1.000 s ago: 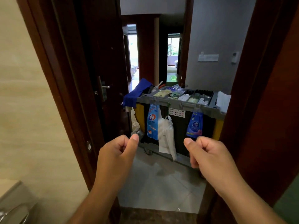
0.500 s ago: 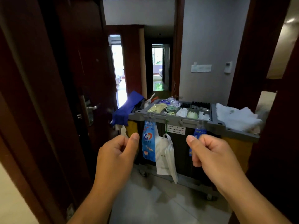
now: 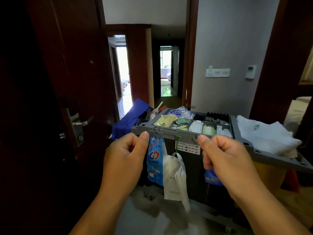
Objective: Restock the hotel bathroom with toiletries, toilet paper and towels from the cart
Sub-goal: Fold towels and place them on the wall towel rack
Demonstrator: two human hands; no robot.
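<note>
the fingers of both hands are curled into loose fists with the thumbs laid on top, and nothing shows inside either one. the left hand (image 3: 125,160) and the right hand (image 3: 225,160) hang side by side in front of the housekeeping cart (image 3: 169,131), thumb tips level with its grey tray rim; whether they touch it i cannot tell. this looks like the fetching step, with nothing picked yet. the next move calls for uncurling a hand and reaching over the rim. both forearms run forward from the lower corners, palms turned inward. beyond them the tray's compartments hold sachets (image 3: 165,120) and small dark bottles (image 3: 216,116), and folded white towels (image 3: 264,134) sit at its right end. no toilet paper can be made out. a blue packet (image 3: 155,160) and a white plastic bag (image 3: 176,177) hang from the front.
</note>
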